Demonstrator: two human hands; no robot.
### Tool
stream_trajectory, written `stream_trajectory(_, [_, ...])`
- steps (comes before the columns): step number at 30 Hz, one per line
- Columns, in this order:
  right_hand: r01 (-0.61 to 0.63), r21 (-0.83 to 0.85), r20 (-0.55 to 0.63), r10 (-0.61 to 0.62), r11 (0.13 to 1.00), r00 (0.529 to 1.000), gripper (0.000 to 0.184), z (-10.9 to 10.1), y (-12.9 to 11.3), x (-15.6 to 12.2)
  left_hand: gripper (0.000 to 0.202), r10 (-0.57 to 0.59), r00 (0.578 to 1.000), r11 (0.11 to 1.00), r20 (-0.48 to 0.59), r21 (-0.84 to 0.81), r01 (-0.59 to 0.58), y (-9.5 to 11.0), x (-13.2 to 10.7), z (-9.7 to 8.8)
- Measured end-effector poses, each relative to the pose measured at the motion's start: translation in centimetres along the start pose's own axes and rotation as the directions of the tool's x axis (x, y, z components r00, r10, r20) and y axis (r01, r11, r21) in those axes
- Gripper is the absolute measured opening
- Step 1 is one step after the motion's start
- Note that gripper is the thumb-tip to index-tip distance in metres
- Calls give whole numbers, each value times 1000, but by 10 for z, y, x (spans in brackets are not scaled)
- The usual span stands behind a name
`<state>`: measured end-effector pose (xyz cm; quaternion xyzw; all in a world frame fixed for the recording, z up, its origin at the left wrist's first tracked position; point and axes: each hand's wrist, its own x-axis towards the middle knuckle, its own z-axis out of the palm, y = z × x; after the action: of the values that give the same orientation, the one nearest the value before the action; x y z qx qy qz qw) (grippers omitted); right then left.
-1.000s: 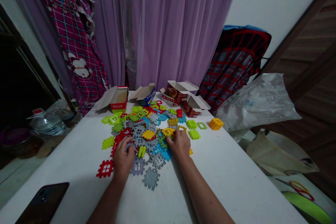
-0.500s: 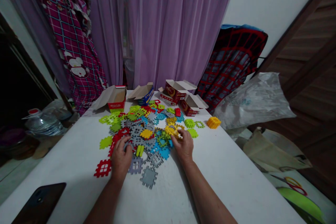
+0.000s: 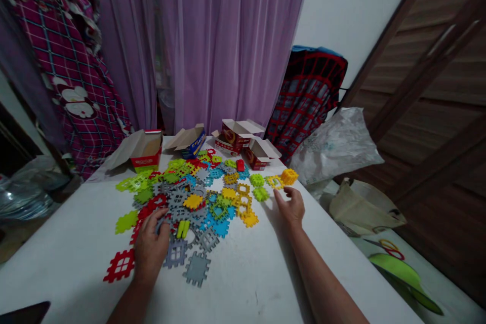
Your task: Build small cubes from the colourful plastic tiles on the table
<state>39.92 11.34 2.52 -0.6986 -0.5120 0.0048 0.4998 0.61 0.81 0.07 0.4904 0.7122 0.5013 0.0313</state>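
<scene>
Plastic tiles (image 3: 180, 200) with square-toothed edges lie heaped across the white table (image 3: 243, 276) in red, lime, grey, blue and yellow. Nearest the person on the far left, a red tile (image 3: 111, 270) has a four-paned window cut through it; farther back, a lime tile (image 3: 126, 221) lies flat with a solid face. Next comes the left hand (image 3: 151, 245), at the heap's left edge, its fingers half curled and its thumb spread from them; bluish-grey plastic (image 3: 159, 225) shows between the two, though whether it is gripped I cannot tell. To the right, a lilac-grey tile (image 3: 169, 254) repeats the window pattern, and beyond it two short lime rods (image 3: 183, 229) lie side by side. A plain grey tile (image 3: 196, 268), unpierced and dull, sits at the heap's near edge, while a solid yellow tile (image 3: 193, 201) rests on top farther back. Bright blue tiles (image 3: 220, 227) follow. Farther right, a yellow openwork tile (image 3: 281, 180), toothed all round, is just ahead of the right hand (image 3: 291, 206). That hand's thumb and forefinger stand partly apart near the tile; whether they pinch it, I cannot tell. Just beyond is a yellow stack (image 3: 289, 176), near the table's right edge.
</scene>
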Motion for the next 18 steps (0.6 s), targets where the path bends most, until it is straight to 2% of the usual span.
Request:
stream_trajectory(3, [-179, -128, -2, 181, 975, 984, 46, -18, 23, 54, 34, -4, 1000, 1000, 17, 4, 4, -2, 1, 0])
stream_trajectory(7, [-231, -174, 5, 235, 957, 972, 42, -24, 42, 95, 36, -8, 999, 1000, 49, 29, 6, -7, 3, -3])
stream_trajectory(11, [-232, -191, 40, 244, 954, 969, 41, -15, 51, 105, 37, -11, 994, 998, 107, 66, 4, -13, 6, -6])
stream_trajectory(18, [-203, -216, 90, 227, 955, 970, 42, -2, 53, 106, 38, -13, 994, 996, 108, 91, 3, -16, 8, -6])
